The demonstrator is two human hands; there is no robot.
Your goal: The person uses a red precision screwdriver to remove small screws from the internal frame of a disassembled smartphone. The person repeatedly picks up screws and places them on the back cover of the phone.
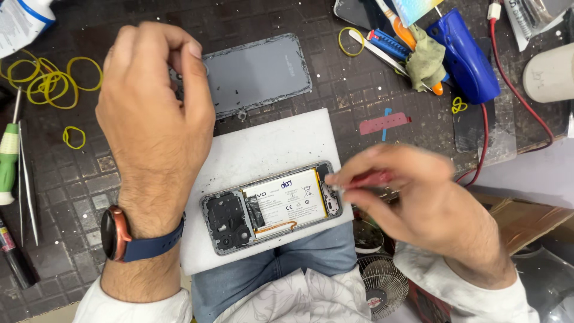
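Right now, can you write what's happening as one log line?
left hand: over grey back cover | right hand: holds red tool at opened phone | phone: on white pad

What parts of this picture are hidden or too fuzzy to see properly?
All in the head view:
- The red tool in the right hand: blurred, its tip cannot be made out.
- The grey back cover: its left end is hidden behind the left hand.
- The opened phone: its small screws and parts are too small to tell.
- The white bottle: cut off by the top-left edge.
- The small fan: partly hidden by the right sleeve.
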